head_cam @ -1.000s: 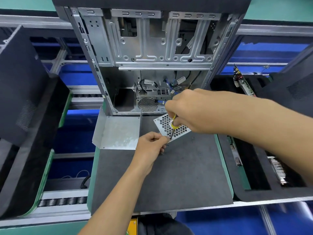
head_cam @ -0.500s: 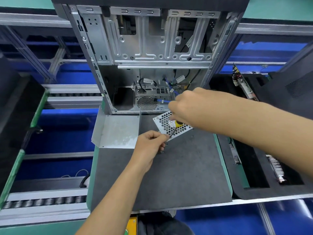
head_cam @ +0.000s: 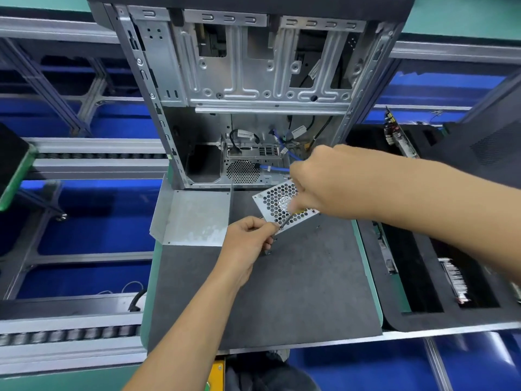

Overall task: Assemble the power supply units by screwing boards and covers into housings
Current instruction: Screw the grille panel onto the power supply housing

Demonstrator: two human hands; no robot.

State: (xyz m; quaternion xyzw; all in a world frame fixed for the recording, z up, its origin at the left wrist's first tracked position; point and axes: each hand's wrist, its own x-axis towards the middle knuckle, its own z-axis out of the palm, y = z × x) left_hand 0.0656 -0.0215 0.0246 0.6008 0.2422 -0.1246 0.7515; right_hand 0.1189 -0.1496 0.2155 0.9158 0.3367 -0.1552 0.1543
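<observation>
Right hand grips a screwdriver over the perforated cover.

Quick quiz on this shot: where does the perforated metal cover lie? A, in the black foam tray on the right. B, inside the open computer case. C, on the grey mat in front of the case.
C: the perforated cover lies on the grey mat, in front of the open case, partly under the right hand.
</observation>
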